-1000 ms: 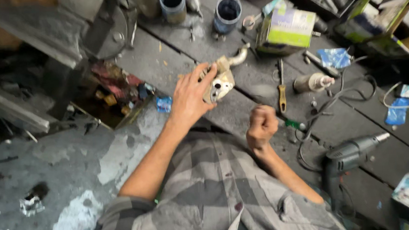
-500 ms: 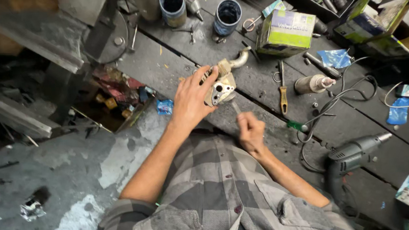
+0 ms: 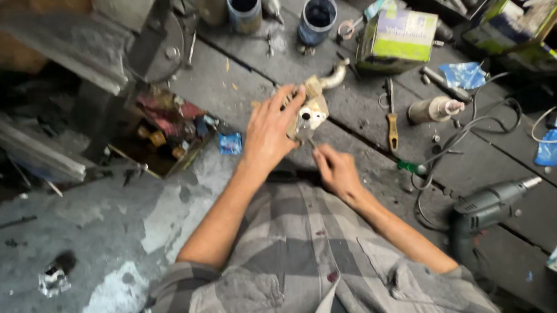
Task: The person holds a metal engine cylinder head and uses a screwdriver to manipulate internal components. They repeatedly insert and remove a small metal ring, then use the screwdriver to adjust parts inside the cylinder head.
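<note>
1. Under the left hand (image 3: 269, 132): small metal fitting (image 3: 308, 115), gripped against the workbench (image 3: 366, 115).
2. Right hand (image 3: 335, 170): moved up beside it, pinching a thin tool; green screwdriver (image 3: 410, 166) set down right.

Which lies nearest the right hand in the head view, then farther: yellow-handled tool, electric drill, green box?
From the right hand:
1. Yellow-handled tool, just past it to the right on the bench.
2. Green box, at the far bench edge.
3. Electric drill, off to the right.
</note>
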`<state>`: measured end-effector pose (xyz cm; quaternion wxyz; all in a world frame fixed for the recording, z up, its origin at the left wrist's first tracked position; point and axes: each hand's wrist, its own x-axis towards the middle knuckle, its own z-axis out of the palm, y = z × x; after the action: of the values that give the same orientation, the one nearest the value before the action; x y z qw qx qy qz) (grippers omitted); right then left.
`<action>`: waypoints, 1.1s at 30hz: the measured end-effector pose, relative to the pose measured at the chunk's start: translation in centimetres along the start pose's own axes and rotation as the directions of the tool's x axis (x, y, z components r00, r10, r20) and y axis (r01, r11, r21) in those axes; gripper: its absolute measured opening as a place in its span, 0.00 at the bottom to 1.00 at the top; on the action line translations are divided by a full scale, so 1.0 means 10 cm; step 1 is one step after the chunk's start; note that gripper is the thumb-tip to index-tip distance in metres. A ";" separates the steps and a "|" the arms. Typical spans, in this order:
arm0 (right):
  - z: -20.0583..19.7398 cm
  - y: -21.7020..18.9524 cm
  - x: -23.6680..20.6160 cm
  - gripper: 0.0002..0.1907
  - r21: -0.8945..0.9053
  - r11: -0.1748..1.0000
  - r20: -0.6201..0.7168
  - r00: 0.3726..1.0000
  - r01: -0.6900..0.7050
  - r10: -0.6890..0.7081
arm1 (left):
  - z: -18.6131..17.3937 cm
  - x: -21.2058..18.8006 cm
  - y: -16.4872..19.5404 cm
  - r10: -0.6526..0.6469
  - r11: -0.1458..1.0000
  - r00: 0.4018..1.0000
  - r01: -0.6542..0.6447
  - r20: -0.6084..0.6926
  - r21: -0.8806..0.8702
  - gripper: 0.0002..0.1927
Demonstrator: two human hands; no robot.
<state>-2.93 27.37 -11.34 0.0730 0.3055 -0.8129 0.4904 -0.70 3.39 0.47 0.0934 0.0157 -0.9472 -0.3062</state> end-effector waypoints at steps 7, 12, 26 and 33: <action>-0.04 -0.16 0.02 0.07 0.048 0.990 -0.005 0.991 -0.131 0.132 | 0.04 0.01 0.00 0.002 1.000 1.000 -0.002 -0.022 0.006 0.58; -0.10 -0.28 0.06 0.07 0.116 0.920 -0.030 0.924 -0.375 0.381 | 0.04 0.01 0.02 -0.001 1.000 1.000 0.000 -0.027 -0.030 0.57; -0.23 -0.39 -0.10 0.08 -0.086 0.964 0.228 0.937 -0.252 0.266 | -0.02 -0.06 0.08 0.005 1.000 1.000 -0.005 0.011 -0.009 0.58; -0.26 -0.41 -0.18 0.09 -0.034 0.977 -0.001 0.977 -0.211 0.212 | -0.04 -0.07 0.07 0.002 1.000 1.000 -0.002 0.014 -0.008 0.57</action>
<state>0.40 28.96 -7.74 0.0247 0.2165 -0.8491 0.4812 0.08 3.75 1.11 0.0869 0.0124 -0.9466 -0.3101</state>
